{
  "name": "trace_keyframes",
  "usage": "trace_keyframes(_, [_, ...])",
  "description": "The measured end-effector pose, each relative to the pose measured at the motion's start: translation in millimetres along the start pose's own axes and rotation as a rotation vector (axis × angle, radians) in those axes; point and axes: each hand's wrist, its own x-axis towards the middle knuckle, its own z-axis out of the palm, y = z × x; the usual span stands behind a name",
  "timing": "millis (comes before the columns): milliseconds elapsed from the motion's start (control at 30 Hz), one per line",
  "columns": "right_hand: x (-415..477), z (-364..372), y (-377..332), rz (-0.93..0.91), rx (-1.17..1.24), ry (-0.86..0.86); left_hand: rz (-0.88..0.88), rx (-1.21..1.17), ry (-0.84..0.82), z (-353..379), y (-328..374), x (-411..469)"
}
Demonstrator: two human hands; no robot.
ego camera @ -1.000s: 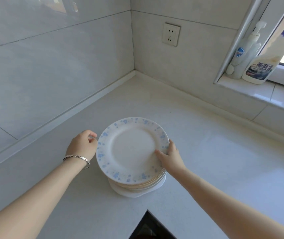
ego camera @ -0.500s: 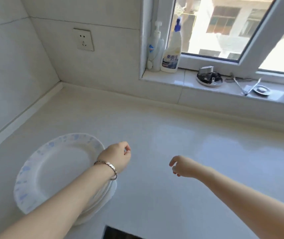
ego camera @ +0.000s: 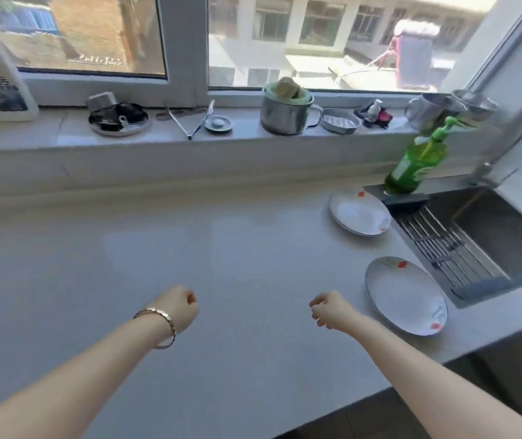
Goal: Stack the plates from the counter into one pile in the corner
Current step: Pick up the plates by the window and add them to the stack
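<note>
Loosely curled, empty left hand [ego camera: 179, 307] and right hand [ego camera: 329, 310] hover; plates [ego camera: 405, 294] near sink [ego camera: 491, 229] edge.

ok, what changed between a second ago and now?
Both hands let go of the blue-patterned plate pile near the corner and moved right with the view; the pile is now out of frame. The left hand and right hand hover over the counter, near two red-flowered plates by the sink: near plate, far plate. Unchanged since half a second ago: hands empty.
</note>
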Motion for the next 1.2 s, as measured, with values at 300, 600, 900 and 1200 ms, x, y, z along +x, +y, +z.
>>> trace_keyframes(300, [50,-137,161,0.295,-0.034,0.482,-0.012,0.018,-0.059,82,130,27])
trace_keyframes(600, [81,-147,208,0.49,0.37,0.433,-0.08,0.072,-0.059,90,159,36])
trace_keyframes(900, [74,-150,190,0.266,0.46,0.556,-0.155,0.01,0.005,81,142,28])
trace_keyframes(1200, [76,-95,56,-0.012,0.488,0.331,-0.317,-0.149,0.201,22,66,-1])
